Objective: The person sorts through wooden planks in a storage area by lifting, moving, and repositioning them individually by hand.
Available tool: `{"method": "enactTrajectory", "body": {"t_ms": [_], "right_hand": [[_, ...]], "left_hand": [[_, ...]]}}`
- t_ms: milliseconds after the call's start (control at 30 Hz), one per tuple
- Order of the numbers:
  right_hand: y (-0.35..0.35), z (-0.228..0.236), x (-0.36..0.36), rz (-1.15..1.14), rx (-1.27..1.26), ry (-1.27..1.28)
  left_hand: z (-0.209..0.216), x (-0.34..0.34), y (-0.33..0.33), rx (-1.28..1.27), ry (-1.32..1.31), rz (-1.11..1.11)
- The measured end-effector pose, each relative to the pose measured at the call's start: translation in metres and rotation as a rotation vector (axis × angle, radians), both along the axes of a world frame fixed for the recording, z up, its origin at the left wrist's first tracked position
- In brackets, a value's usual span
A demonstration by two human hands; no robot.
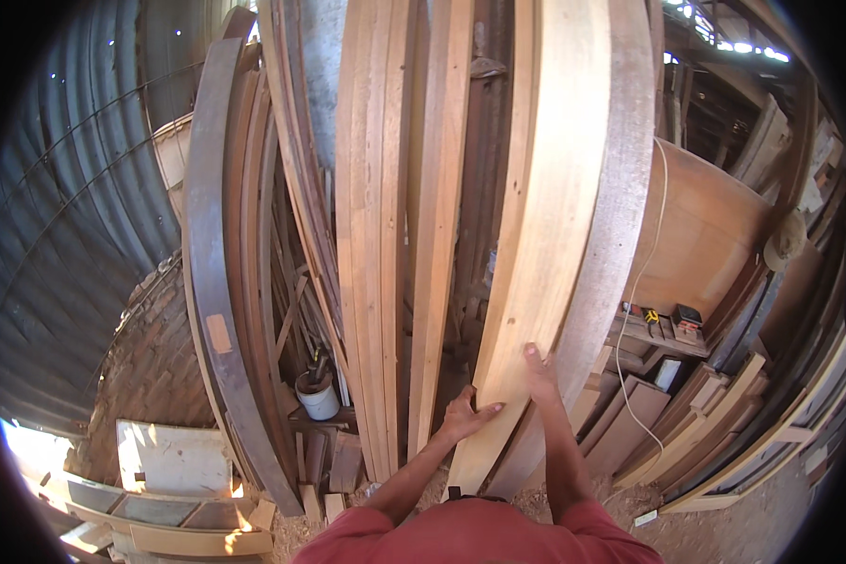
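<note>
1. You held the big pale plank (545, 216) with both hands. It stood on end and leaned against the stack of boards (385, 235), which was just to the left of the plank. It was tall and looked heavy, so I think it could have tipped toward you if your grip slipped.
2. The stack of boards also stood on end. I think a bump from the plank could have knocked one of them loose.
3. The brown round panel (705, 235) leaned to the right of the plank, and a thin white cord (641, 310) hung down in front of it. The cord could have caught on the plank if you swung it that way.
4. Your left hand (465, 414) was wrapped around the plank's left edge, low down. Your right hand (539, 371) lay flat on the plank's face, a little higher. The hands were apart.
5. The foot of the plank was hidden behind your arms and red shirt (479, 531), so I could not tell how it sat on the ground.
6. The plank's top was cut off by the picture's edge.
7. The small tools (672, 324) on the shelf to the right of the plank were too small to make out.
</note>
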State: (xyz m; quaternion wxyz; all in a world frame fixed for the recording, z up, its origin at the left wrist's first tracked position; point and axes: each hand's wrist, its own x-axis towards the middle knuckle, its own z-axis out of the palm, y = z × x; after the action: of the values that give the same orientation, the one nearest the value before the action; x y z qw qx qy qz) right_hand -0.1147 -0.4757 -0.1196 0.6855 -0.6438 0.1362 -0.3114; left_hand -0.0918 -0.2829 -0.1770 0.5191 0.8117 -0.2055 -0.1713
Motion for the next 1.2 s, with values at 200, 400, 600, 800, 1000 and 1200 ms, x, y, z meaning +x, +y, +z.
{"method": "enactTrajectory", "body": {"t_ms": [200,400,600,800,1000,1200], "right_hand": [[-0.001,0.014,-0.012,0.017,-0.004,0.016],[-0.01,0.018,-0.021,0.061,-0.002,0.021],[-0.015,0.001,-0.051,-0.129,-0.01,0.091],[-0.029,0.005,-0.085,-0.041,-0.021,0.139],[-0.064,-0.039,-0.11,-0.037,0.069,-0.071],[-0.07,-0.036,-0.13,-0.029,0.105,-0.123]], "left_hand": [[-0.003,-0.001,0.003,0.046,-0.055,-0.08],[0.01,-0.007,0.0,0.029,-0.092,-0.128],[-0.01,-0.014,0.004,0.101,-0.135,-0.28],[-0.004,-0.027,0.002,0.186,-0.11,-0.419],[-0.009,-0.038,-0.009,0.265,-0.121,-0.527],[-0.055,0.004,-0.026,-0.01,0.257,-0.751]]}}
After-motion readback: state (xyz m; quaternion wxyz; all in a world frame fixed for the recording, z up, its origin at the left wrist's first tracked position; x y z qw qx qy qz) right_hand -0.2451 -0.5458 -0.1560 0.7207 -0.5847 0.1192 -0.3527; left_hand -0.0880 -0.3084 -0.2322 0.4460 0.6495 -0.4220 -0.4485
